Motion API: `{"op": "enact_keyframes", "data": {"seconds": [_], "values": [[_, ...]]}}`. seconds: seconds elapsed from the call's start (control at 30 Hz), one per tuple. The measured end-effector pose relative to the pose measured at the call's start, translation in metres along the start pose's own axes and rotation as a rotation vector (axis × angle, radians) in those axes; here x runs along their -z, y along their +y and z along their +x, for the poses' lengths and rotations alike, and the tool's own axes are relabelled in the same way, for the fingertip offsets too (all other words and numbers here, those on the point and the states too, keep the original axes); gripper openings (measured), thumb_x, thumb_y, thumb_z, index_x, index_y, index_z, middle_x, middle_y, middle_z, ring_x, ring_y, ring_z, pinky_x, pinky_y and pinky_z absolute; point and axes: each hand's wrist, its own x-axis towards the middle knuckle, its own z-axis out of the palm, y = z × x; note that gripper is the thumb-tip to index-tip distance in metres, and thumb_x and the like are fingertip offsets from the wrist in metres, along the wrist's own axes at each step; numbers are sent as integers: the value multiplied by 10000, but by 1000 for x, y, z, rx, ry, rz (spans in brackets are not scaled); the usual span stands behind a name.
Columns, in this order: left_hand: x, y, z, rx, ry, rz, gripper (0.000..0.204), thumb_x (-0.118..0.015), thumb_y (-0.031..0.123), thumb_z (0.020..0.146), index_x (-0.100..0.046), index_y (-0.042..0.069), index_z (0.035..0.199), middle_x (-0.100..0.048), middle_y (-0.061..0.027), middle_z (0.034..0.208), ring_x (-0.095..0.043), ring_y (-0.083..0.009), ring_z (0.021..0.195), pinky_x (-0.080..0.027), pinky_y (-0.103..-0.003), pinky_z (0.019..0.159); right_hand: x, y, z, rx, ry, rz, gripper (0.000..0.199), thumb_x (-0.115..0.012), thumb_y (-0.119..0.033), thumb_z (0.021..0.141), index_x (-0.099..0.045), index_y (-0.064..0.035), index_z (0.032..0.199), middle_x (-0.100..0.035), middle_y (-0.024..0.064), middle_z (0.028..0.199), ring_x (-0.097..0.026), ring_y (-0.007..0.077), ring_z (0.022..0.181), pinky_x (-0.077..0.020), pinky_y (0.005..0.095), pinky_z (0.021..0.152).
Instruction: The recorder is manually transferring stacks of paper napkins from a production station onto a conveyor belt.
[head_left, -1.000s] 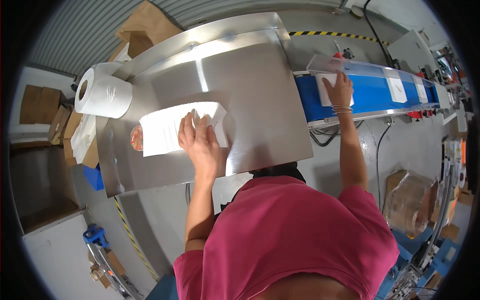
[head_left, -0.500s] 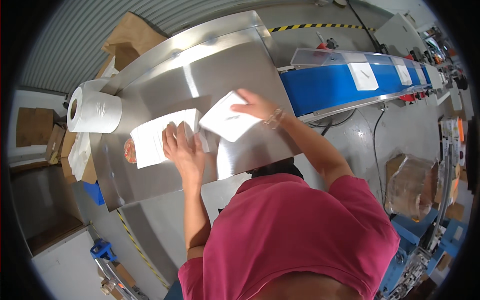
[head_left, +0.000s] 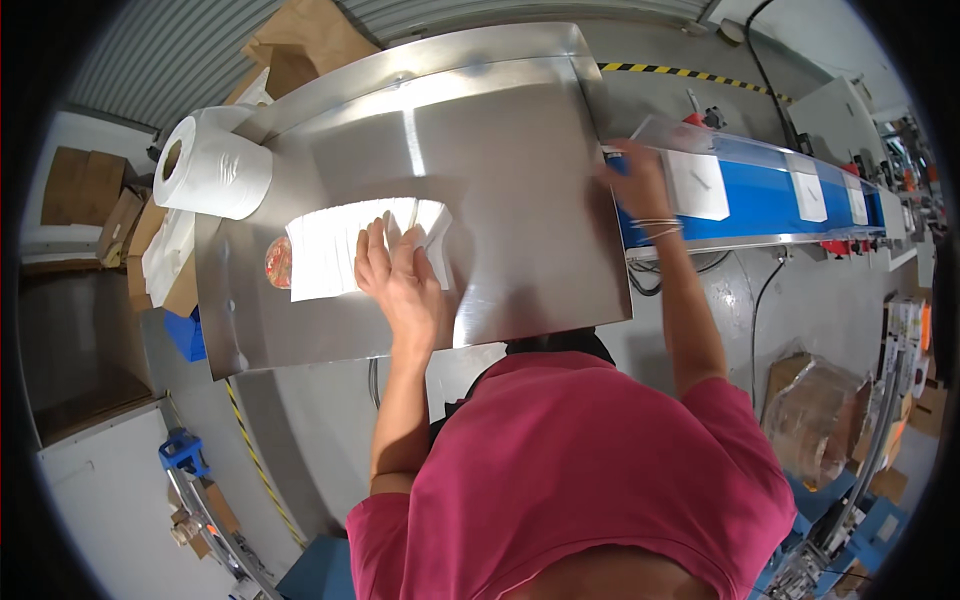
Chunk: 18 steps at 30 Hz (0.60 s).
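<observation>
On the steel table [head_left: 520,170] a row of thin white packets or folded sheets [head_left: 325,255] stands close together, its right end fanned a little. Over that right end lies my left hand [head_left: 402,285], fingers spread and touching the packets' upper edges. A rounded red patterned object [head_left: 278,262] sits against the row's left end. My right hand [head_left: 640,180], somewhat blurred, is over the near end of the blue conveyor belt [head_left: 750,190], fingers apart and nothing visible in them. Just right of it, a white packet [head_left: 697,185] with a small dark mark lies flat on the belt.
Farther along the belt lie more white packets [head_left: 808,190]. A clear guard [head_left: 740,145] runs along the belt's far side. A large white roll [head_left: 215,165] stands by the table's left corner, near brown paper [head_left: 310,40]. The table has a raised back wall.
My right hand has carried a white packet from beside the row to the belt and let go of it. My left hand stays on the row. The whole view has shifted slightly.
</observation>
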Motion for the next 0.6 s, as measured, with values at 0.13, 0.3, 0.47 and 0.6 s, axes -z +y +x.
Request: {"op": "enact_keyframes", "data": {"seconds": [0.13,0.3,0.47,0.6], "values": [[4,0,-2,-6,-56,24,294,-617,-5,782,-668,88,1056,-425,-181,1384,-296,-403,1341,-169,-566,1084,-27,-140,23,138,-531,646,461,-737,-187,764,-574,-128,1191,-520,85,1264,-527,264,1124,-474,357,888],[5,3,3,15,-115,59,513,-667,155,799,-513,77,1281,-301,-217,1462,-191,-434,1386,-139,-583,1092,-73,-153,22,462,-371,539,453,-701,-285,816,-556,-89,1199,-521,108,1243,-513,236,1122,-451,332,904],[8,-15,1,11,-82,105,454,-615,58,818,-527,24,1262,-443,-204,1367,-344,-407,1302,-255,-519,1064,-45,-91,-5,-256,-368,952,486,-677,-368,856,-554,22,1118,-613,97,941,-536,151,853,-453,325,769],[8,-15,1,34,-43,57,372,-597,-5,803,-608,28,1173,-497,-182,1319,-398,-394,1262,-315,-492,1037,11,-13,-14,-568,-287,542,300,-680,-284,873,-633,-12,989,-628,36,842,-542,102,799,-475,294,705]]}}
